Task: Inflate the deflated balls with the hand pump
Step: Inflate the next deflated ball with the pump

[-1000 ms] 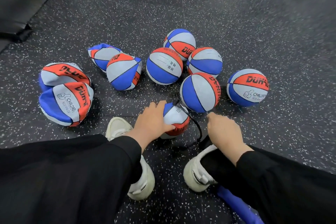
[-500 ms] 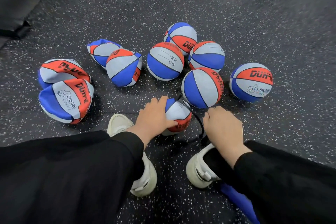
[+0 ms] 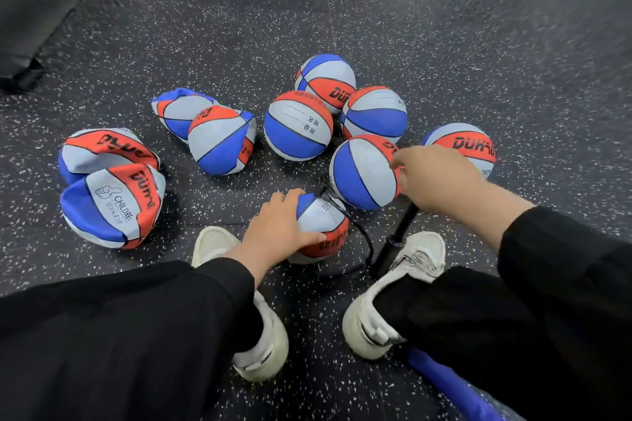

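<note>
Black pump (image 3: 393,243) stands tilted near the right shoe, right hand (image 3: 441,178) clenched round its raised handle, left hand (image 3: 280,232) gripping the soft ball (image 3: 325,225) just left.

All the balls (image 3: 298,125) are red, blue and pale grey panels with black lettering. Floor (image 3: 444,55) is black with white speckles, pump (image 3: 393,239) black, shoes (image 3: 393,301) off-white, sleeves (image 3: 136,335) plain black.

Four collapsed balls (image 3: 113,205) lie on the floor (image 3: 444,61) at left; five round balls (image 3: 298,125) cluster right of them. Nearer, between two shoes (image 3: 393,290), one ball (image 3: 321,229) sits left of the pump (image 3: 393,243).
</note>
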`<state>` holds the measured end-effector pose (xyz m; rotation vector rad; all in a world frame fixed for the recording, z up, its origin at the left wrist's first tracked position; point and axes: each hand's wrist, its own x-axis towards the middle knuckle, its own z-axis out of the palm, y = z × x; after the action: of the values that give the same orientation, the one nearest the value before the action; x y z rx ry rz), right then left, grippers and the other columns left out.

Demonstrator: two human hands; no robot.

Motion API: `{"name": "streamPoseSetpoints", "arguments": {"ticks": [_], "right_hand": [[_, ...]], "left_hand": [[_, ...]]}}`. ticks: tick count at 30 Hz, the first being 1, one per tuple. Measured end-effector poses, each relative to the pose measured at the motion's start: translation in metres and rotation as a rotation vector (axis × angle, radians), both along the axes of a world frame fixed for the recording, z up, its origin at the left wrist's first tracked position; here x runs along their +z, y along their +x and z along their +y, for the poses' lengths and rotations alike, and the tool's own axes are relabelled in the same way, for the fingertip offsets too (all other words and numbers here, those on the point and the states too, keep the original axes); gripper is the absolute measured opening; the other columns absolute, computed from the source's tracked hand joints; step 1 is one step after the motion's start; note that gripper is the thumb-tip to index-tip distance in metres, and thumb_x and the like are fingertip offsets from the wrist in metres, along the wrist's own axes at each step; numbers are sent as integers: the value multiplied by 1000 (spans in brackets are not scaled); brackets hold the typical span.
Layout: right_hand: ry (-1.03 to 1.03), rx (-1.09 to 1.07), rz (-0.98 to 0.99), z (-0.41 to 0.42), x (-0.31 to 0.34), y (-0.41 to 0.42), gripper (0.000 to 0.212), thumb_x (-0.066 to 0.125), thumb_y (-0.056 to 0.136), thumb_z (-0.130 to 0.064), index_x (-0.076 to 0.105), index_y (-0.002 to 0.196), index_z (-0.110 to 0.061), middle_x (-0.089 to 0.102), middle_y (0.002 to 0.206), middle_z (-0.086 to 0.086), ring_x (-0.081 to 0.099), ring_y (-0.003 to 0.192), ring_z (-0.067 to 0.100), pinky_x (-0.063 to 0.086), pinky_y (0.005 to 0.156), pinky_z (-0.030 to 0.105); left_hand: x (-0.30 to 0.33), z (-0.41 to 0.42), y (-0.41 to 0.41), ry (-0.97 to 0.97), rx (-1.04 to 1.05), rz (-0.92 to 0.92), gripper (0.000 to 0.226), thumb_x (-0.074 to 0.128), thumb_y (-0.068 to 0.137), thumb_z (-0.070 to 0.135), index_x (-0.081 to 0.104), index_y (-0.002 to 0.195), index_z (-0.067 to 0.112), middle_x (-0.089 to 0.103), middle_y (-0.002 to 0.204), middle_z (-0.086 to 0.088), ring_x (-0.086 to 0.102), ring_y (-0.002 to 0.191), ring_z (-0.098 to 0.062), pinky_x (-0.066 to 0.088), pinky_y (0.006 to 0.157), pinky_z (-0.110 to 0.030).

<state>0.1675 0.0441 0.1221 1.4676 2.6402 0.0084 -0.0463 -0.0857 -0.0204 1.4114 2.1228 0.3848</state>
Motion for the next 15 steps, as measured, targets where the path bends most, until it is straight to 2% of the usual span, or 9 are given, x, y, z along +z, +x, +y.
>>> {"name": "streamPoseSetpoints", "arguments": {"ticks": [2,4,6,8,9,11,12,13,15], "right_hand": [[34,-37,15,-8,-12,2,30,47,98,-22,61,124,-27,69,109,9,64,98,35,39,68,34],[181,-87,84,-23,-37,8,18,48,97,-21,63,108,-18,67,95,8,65,84,36,37,60,33],[212,-115,56,-38,-68,11,21,41,95,-20,61,93,-15,61,89,5,64,81,33,36,56,32],[66,-19,-87,-59,-92,5,36,24,87,-14,60,87,-15,55,86,3,59,88,30,42,60,35],[-6,43,-117,-71,-101,2,35,25,84,-12,61,83,-14,54,84,4,56,89,30,47,64,39],[-74,52,-93,-87,-109,-4,12,50,79,-8,59,74,-14,55,76,6,57,82,32,50,58,42],[-20,51,-45,-86,-113,-7,9,62,74,-6,58,72,-14,56,72,7,59,75,31,48,53,40],[-6,32,-39,-82,-113,-10,13,67,73,-5,58,73,-15,58,72,6,61,72,31,46,50,38],[-31,13,-69,-75,-103,-7,9,57,86,-9,58,90,-16,62,87,4,65,81,29,43,57,36]], "left_hand": [[0,-1,1,21,3,-11,106,78,67,73,30,152,31,43,139,-5,47,130,-31,45,105,-50],[1,-3,2,31,8,-15,104,78,68,72,31,151,31,43,139,-4,47,129,-30,45,104,-49],[2,-4,3,26,4,2,102,77,70,72,31,151,32,42,139,-4,47,129,-30,46,102,-48],[3,-5,4,16,3,16,101,77,71,71,30,151,32,42,139,-4,47,129,-30,46,101,-48],[4,-6,5,8,1,16,101,77,71,71,30,151,32,42,138,-4,47,128,-31,47,100,-48],[6,-6,6,-4,-10,25,102,77,71,72,29,151,32,41,138,-3,47,128,-31,46,101,-49],[7,-5,5,-11,-15,25,102,76,71,72,28,151,32,41,138,-3,46,128,-31,46,101,-50],[7,-5,4,-16,-16,23,103,76,71,73,27,152,32,41,139,-3,46,128,-31,46,101,-50],[7,-7,2,-23,-10,22,104,76,71,73,27,153,32,40,140,-3,46,129,-31,46,102,-48]]}}
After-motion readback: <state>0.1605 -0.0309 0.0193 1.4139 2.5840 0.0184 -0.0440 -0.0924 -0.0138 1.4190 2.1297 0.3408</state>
